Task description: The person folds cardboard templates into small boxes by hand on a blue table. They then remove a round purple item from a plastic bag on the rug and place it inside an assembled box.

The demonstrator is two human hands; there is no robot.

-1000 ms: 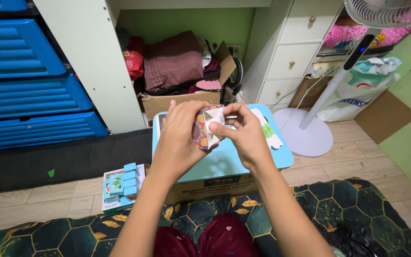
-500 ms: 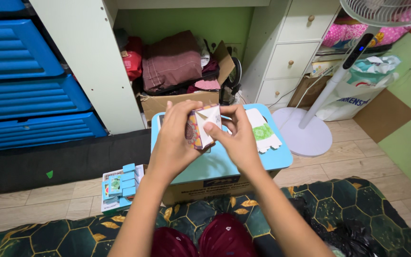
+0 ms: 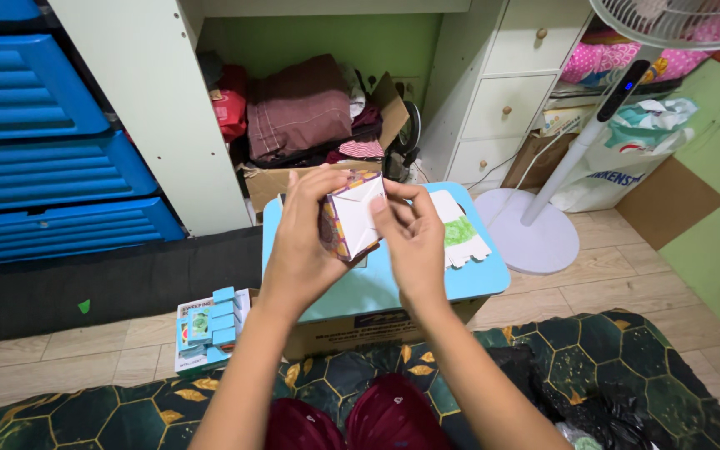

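Landmark for this record: the light blue desk [image 3: 393, 283], a small low top resting on a cardboard box, centre of view.

Left of the desk, and reaching well above it, stands a stack of blue plastic drawers [image 3: 43, 142]. Directly behind the desk is an open white shelf bay with a green back wall; in it sits an open cardboard carton [image 3: 293, 179] heaped with folded clothes, a maroon piece on top. Behind and to the right of the desk is a white drawer unit [image 3: 510, 75] with small round knobs. Right of the desk stands a white pedestal fan [image 3: 543, 233], its round base on the wood-look floor and its pole slanting up to the grille at the frame's upper edge. Beyond the fan's pole lies a white carrier bag [image 3: 627, 167]. In front of the desk, nearest the person, lies a dark mat [image 3: 610, 358] with a gold-edged hexagon pattern. On the floor at the desk's left front corner is a pile of small pale blue packets [image 3: 210, 329].

On the desk's right part lies a flat white paper cut-out [image 3: 458, 232] with a green band.

Above the desk's middle, held clear of its surface, is a small folded paper box [image 3: 350, 215], white inside, patterned outside. The left hand [image 3: 302, 250] wraps its patterned side, fingers curled around it. The right hand [image 3: 414, 242] presses fingertips against the white flaps on the opposite side. Both hands are closed on the box
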